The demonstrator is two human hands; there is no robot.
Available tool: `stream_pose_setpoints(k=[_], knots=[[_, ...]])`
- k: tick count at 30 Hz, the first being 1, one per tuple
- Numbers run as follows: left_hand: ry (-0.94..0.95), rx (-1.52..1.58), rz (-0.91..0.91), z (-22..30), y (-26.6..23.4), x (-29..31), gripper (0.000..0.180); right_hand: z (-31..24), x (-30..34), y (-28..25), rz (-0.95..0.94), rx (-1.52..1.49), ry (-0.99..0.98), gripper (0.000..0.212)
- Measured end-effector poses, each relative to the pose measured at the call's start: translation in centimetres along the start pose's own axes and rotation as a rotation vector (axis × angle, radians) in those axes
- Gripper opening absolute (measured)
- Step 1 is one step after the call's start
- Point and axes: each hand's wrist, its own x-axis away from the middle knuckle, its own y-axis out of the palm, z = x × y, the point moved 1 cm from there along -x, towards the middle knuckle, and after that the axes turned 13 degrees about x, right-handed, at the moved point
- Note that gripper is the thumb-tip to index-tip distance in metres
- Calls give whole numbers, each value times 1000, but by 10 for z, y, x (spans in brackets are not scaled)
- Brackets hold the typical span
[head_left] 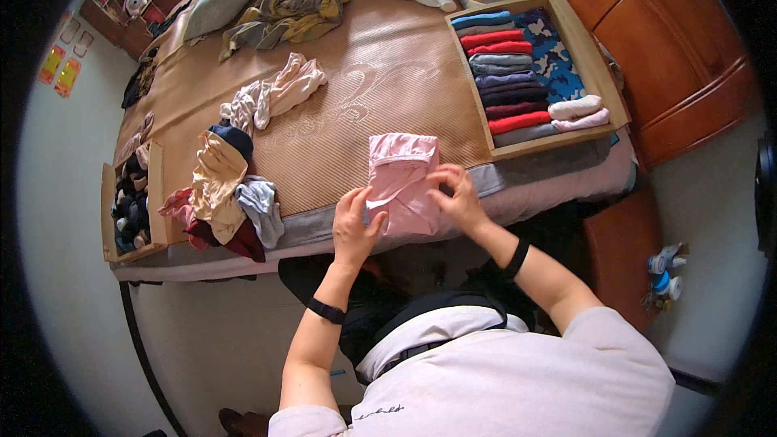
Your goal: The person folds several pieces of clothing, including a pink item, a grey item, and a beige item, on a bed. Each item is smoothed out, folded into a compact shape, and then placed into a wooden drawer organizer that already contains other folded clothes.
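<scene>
A pink garment with a gathered waistband, like underpants (402, 182), lies flat at the bed's near edge, its sides turned in to a narrow strip. My left hand (354, 226) is at its lower left side, with thumb and fingers apart. Along the right side is my right hand (460, 201), its fingers curved and its thumb spaced from the index finger. Both hands touch or nearly touch the fabric; neither visibly grips it. To the right, a shallow wooden box (560, 139) holds a row of folded clothes (506, 81) in blue, red and grey, plus white and pink rolls (579, 108).
Left of the garment lies a loose heap of clothes (218, 186), with pale crumpled clothes (287, 93) farther back. A smaller wooden box (158, 194) of dark items stands at the bed's left corner. Rumpled bedding (299, 4) covers the far side. A wooden headboard (655, 40) rises at right.
</scene>
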Motion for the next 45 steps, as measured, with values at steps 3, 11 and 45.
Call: stream_pose_setpoints(k=[3, 11, 45], knots=[[103, -143, -11, 2, 7, -1, 36, -40, 33, 7, -22, 310, -118, 36], [147, 57, 39, 12, 18, -33, 9, -46, 31, 25, -3, 367, -32, 19], [-171, 118, -163, -23, 23, -30, 23, -15, 9, 11, -189, 174, 424, 29]])
